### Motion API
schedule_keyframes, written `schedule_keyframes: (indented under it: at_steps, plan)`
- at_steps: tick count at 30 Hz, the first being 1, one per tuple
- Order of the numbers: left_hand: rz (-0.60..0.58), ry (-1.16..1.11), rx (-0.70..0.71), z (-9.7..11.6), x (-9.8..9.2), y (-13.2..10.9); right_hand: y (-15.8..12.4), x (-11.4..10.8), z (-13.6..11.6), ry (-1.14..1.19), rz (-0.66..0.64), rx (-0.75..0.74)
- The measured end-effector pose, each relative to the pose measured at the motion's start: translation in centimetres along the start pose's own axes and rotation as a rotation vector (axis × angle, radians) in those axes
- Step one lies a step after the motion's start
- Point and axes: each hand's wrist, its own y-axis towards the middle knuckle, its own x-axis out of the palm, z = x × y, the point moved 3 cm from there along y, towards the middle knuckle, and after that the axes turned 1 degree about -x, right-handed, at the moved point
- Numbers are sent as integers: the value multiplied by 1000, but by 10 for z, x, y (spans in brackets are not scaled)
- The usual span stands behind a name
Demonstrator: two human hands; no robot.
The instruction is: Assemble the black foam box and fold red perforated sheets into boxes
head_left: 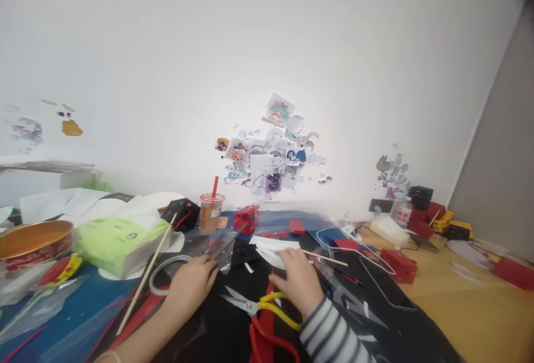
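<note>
My left hand (192, 282) lies low over the black sheet (217, 324), its fingers curled together beside a crumpled clear plastic film (225, 252). What its fingertips hold, if anything, is hidden. My right hand (301, 281), in a striped sleeve, reaches over a folded white paper (271, 247), with thumb and fingers apart; the fingertips touch or overlap the paper. Between the hands lies a pair of scissors (251, 306) with one yellow and one red handle, blades spread and pointing left. A thin wooden stick (325, 257) sticks out past the right hand.
A drink cup (211, 213) with a red straw and a red box-shaped piece (246, 220) stand at the back. On the left are a green tissue pack (120, 243), a tape roll (156, 279), a long stick (146, 274) and a red-gold bowl (35, 243). A phone (387, 285) lies right.
</note>
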Motion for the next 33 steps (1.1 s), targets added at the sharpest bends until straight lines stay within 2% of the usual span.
schedule_keyframes:
  at_steps: [3, 5, 7, 10, 13, 17, 19, 20, 22, 23, 24, 26, 28, 30, 33]
  plan:
    - [19, -25, 2, -1, 1, -2, 30, 16, 10, -67, 8, 39]
    - [35, -40, 11, -2, -1, -2, 40, 29, 11, -74, -2, 33]
    - [55, -54, 24, -2, -4, -2, 42, 36, 6, -65, 6, -3]
    - [92, -84, 58, 4, -8, -2, 35, 34, -8, -19, 80, -92]
    - [149, -223, 85, 16, -8, -5, 26, 29, -30, 45, 137, -239]
    - [173, -574, 66, 24, -1, -10, 15, 31, -63, 148, 75, -598]
    - [158, -596, 107, 21, 4, -10, 10, 27, -69, 227, 48, -743]
    - [163, -580, 118, 17, 5, -10, 9, 22, -66, 266, 44, -734]
    - [176, -531, 109, 7, 8, -8, 14, 10, -44, 312, 60, -535]
    - [174, -509, 105, 3, 10, -7, 20, 3, -23, 313, 94, -322]
    - [163, -493, 114, 1, 11, -6, 24, -3, -1, 296, 146, -178]
    - [111, -483, 167, 3, 12, -7, 35, -10, 45, 256, 214, 40]
    - [48, -479, 219, 12, 12, -12, 45, -8, 90, 216, 246, 247]
    - [0, -459, 229, 24, 11, -18, 53, 2, 121, 203, 243, 365]
    - [-67, -406, 200, 36, 9, -27, 59, 17, 140, 230, 254, 390]
